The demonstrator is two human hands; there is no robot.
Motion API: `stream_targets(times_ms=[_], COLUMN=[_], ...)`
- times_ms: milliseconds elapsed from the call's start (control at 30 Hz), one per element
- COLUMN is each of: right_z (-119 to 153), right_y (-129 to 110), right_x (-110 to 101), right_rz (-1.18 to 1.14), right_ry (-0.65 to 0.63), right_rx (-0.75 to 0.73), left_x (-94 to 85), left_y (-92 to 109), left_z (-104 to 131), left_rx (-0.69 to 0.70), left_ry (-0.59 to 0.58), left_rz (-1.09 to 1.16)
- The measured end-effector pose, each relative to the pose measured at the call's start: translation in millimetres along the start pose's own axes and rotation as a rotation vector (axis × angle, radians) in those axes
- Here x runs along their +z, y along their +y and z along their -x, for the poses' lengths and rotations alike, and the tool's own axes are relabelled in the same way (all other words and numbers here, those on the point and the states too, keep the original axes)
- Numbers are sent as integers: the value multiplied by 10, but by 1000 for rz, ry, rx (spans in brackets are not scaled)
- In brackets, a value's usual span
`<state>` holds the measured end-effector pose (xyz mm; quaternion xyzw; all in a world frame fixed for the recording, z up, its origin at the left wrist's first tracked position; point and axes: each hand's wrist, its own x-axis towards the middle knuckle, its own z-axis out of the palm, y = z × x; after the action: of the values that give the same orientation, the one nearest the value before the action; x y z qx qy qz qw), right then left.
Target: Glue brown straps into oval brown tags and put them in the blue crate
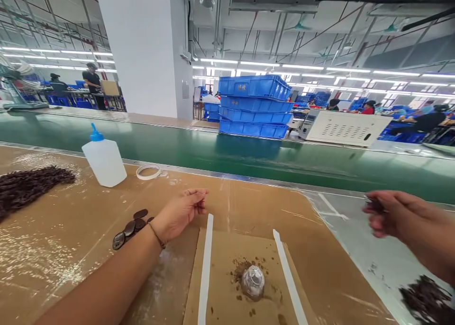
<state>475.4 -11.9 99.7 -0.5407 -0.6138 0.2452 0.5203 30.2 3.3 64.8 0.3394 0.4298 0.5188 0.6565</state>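
My right hand [387, 216] pinches a few small dark bits [373, 205]. I think they are light and thin, so I hold them softly by the edges. They look flat and brown. My left hand [181, 213] rests half curled and empty on the worktop [71, 249].

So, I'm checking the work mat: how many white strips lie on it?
2: one strip along the left edge of the cardboard, one strip toward its right, by the wrapped lump.
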Motion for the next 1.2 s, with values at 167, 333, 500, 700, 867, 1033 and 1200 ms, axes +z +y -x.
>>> stream_targets(times_ms=[167,333,500,700,867,1033,1200], right_z=[21,137,291,387,533,714,788], right_y=[-613,-523,-369,-493,-627,-801,-868], right_x=[1020,1330,1381,1362,1387,1528,1633], right_rz=[-281,-365,-422,-487,-260,72,230], right_ry=[-183,-367,-432,-475,-547,-710,-740], right_rx=[237,255,259,272,138,28,20], left_x=[73,65,95,18,-53,-56,-77], left_y=[-45,-48,-38,-30,-45,-45,-7], left_z=[37,24,68,39,-36,-65,-92], left_rx=[-50,-40,-55,44,116,156,254], left_ry=[-128,-100,-85,-52,7,50,88], left_rz=[-16,-8,-200,-357,-417,-346,-395])
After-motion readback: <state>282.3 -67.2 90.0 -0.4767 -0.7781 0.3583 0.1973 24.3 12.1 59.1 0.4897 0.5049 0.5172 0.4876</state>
